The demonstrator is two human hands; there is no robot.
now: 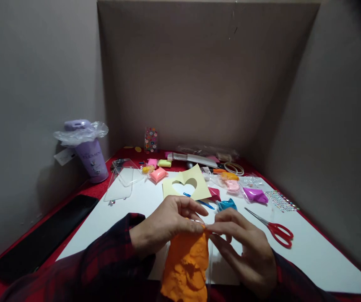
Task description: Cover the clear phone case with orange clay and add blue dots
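Note:
Orange modelling clay (188,260) covers a clear case (211,262) in front of me, its surface lumpy and creased. My left hand (174,220) grips the top end, thumb on the clay and fingers curled over the far side. At the top right corner, my right hand (246,243) pinches the clay's edge between thumb and fingertips. Just beyond my hands lie a yellow paper with a heart-shaped cutout (203,186), a blue pen (206,204) and a blue clay packet (227,204). The lower end of the clay runs out of view.
Red-handled scissors (279,233) and a sheet of rhinestones (282,201) lie right on the white board (312,251). Clear phone cases (119,193), a black phone-like slab (45,237) and a purple tumbler (92,161) are left. Behind are several clay packets (159,175) and a bead box (151,140).

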